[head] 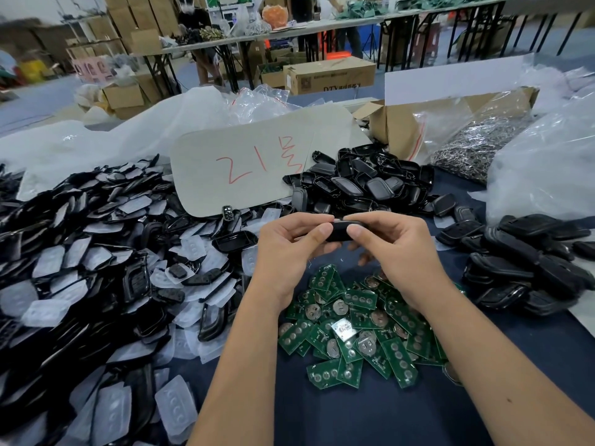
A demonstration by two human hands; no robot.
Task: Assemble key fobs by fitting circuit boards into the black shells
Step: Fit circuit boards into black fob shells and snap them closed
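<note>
I see the left hand (291, 249) and right hand (391, 252) both pinching one glossy black plastic fob shell (342, 231) above the pile of green circuit boards (351, 329) on the blue-covered bench (354, 413). Fingers hide most of it; I cannot tell whether a board sits inside.

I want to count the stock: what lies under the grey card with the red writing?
The grey card rests on black shells and clear button pads that show at its near edge. What lies under its middle is covered.
</note>
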